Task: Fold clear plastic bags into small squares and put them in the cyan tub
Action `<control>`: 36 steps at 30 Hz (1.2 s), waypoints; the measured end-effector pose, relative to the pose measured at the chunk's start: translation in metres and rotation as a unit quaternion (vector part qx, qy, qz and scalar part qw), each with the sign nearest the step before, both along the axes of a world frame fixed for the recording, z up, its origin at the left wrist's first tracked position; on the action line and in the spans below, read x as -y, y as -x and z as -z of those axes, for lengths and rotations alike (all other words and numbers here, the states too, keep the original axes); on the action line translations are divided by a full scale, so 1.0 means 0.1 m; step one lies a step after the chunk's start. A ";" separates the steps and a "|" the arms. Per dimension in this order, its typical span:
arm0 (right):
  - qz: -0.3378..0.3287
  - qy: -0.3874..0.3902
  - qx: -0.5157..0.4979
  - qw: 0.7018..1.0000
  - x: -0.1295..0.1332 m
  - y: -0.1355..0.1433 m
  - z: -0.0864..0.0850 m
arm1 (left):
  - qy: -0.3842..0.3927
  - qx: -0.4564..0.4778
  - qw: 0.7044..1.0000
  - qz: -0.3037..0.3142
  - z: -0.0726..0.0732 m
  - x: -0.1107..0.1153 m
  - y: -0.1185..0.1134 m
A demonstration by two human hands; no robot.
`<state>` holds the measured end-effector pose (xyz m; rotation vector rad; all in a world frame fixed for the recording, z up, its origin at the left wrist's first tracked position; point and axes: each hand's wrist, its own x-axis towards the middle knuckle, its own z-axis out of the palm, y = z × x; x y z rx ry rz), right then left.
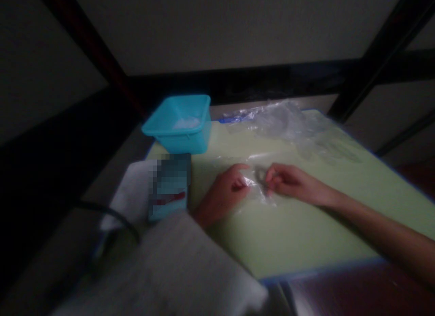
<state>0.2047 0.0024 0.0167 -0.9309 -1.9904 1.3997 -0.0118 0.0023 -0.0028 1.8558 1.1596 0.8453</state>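
Note:
Over the middle of the table, my left hand has its fingers curled around a clear plastic bag. The bag is thin and shiny, and part of it spreads behind that hand. Just to the right, my right hand is closed in a pinch at the bag's right side. A small grey ring-shaped thing shows at its fingertips, too blurred to name by kind. The two hands are a short gap apart.
A turquoise plastic basket with whitish contents stands at the back left of the yellow-green table. Crumpled clear plastic bags lie at the back. Left are a partly pixelated phone-like slab, white cloth or paper and a dark cable.

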 end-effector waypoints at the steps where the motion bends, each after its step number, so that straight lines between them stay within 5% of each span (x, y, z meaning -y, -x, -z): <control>1: 0.000 0.016 -0.005 1.000 0.00 0.00 -0.01 | -0.002 0.004 1.000 -0.007 0.01 -0.01 -0.01; 9: 0.026 0.084 -0.016 0.996 -0.03 -0.01 0.06 | -0.036 0.005 0.999 -0.026 0.08 -0.01 -0.04; 22: 0.116 0.009 -0.025 0.993 -0.03 0.03 0.08 | -0.012 -0.029 0.999 0.032 -0.12 0.12 -0.08; 36: 0.087 -0.010 -0.008 0.996 -0.02 0.03 0.04 | -0.014 -0.091 0.993 0.078 -0.19 0.08 0.02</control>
